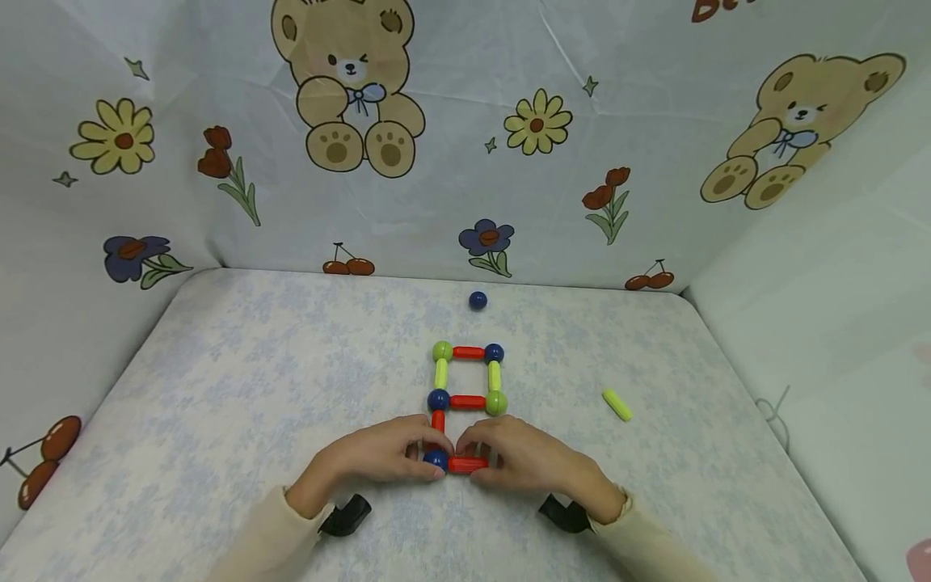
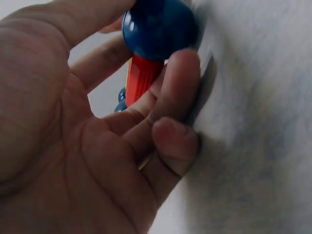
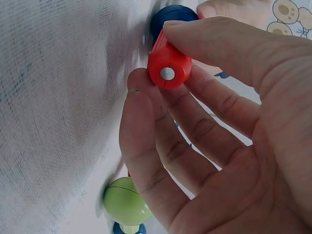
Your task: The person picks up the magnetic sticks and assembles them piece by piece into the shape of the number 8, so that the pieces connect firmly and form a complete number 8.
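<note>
My left hand [image 1: 378, 449] holds a dark blue ball [image 1: 436, 460] between thumb and fingers. In the left wrist view a red rod runs from that blue ball [image 2: 158, 29]. My right hand [image 1: 537, 459] pinches another red magnetic rod [image 1: 467, 465], whose left end meets the ball. Its other end shows a bare silver tip in the right wrist view. A red upright rod [image 1: 438, 419] links the held ball to a blue ball [image 1: 439, 399] above. That ball is one corner of a flat square with red rods, yellow-green rods [image 1: 494, 376] and a green ball [image 1: 496, 402].
A loose blue ball [image 1: 478, 301] lies near the back of the table, beyond the square. To the right lies a loose yellow-green rod [image 1: 617, 404]. A patterned cloth [image 1: 451, 186] with bears and flowers rises behind the table; white side walls flank it.
</note>
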A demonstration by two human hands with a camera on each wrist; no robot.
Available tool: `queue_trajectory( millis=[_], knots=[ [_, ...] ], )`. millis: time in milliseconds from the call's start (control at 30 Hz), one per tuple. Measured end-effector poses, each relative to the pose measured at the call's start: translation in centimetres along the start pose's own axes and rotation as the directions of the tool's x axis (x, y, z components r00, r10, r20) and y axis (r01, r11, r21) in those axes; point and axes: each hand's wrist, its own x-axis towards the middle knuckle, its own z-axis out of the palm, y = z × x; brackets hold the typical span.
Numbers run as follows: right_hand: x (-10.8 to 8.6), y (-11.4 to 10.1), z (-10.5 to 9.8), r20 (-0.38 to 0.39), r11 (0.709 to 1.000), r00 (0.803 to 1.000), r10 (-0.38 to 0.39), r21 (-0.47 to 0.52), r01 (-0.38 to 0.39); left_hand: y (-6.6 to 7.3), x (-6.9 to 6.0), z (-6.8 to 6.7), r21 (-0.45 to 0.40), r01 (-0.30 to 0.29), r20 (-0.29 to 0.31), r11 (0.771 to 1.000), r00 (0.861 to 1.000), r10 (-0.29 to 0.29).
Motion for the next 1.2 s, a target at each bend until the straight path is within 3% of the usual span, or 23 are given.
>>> queue_trajectory(
  millis=[300,500,700,867,1200],
  knots=[
    [0.0,0.2,-0.5,0.032,0.999,0.999,0.018,0.041,-0.019,-0.2,0.0,0.0,0.005,0.01,-0.002,1.0,1.0,-0.01],
    [-0.4,1.0,-2.3,0.013,0.992,0.999,0.034,0.12,-0.036,-0.3,0.0,0.0,-0.025,0.026,0.012,0.999,1.0,-0.026],
    [0.4,2.3,-5.5,-0.083,0.999,0.995,0.047,0.03,-0.045,-0.6,0.1,0.0,-0.037,0.053,0.024,0.998,0.998,-0.052],
    [1.8,4.4,-7.7,-0.167,0.998,0.985,0.047,-0.031,-0.053,-0.7,0.2,-0.1,-0.058,0.036,0.024,0.998,0.999,-0.034],
    [5.6,8.4,-11.2,-0.228,0.988,0.968,0.104,-0.084,-0.126,-0.9,0.3,0.0,-0.086,0.037,0.034,0.996,0.999,-0.034]
  ],
)
